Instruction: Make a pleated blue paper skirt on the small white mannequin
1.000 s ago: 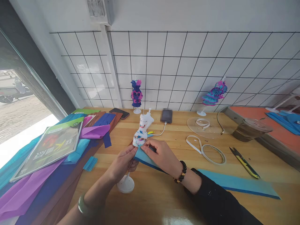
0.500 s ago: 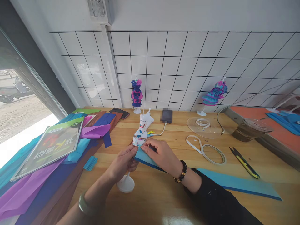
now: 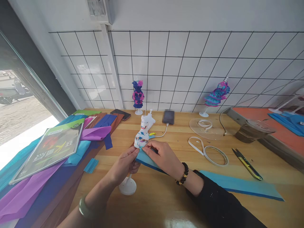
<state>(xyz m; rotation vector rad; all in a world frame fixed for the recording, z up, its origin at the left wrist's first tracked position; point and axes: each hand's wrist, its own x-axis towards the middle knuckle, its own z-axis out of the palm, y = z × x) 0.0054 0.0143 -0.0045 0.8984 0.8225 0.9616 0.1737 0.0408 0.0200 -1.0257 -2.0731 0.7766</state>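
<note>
A small white dress form (image 3: 142,134) with coloured marks on its body leans above the table, its round base (image 3: 127,186) below. My left hand (image 3: 124,162) is closed around its lower end, thumb at the edge of the blue paper. With fingers and thumb pressed together, my right hand (image 3: 165,156) pinches a blue crepe paper strip (image 3: 145,158) against the form's hip. A long blue paper length (image 3: 247,184) shows beyond my right forearm; whether it joins the pinched strip is hidden. The fingertips of my right hand cover part of the contact.
Coloured paper sheets (image 3: 26,205) and a booklet (image 3: 49,148) lie left, near a small folded blue piece (image 3: 91,165). Tape roll (image 3: 216,156), snips (image 3: 247,164) and a cup (image 3: 254,130) are right. Two dressed forms, purple (image 3: 138,95) and blue-pink (image 3: 217,94), stand at the wall.
The whole view has shifted very slightly. Both hands, the dress form and the blue paper keep the same positions relative to each other.
</note>
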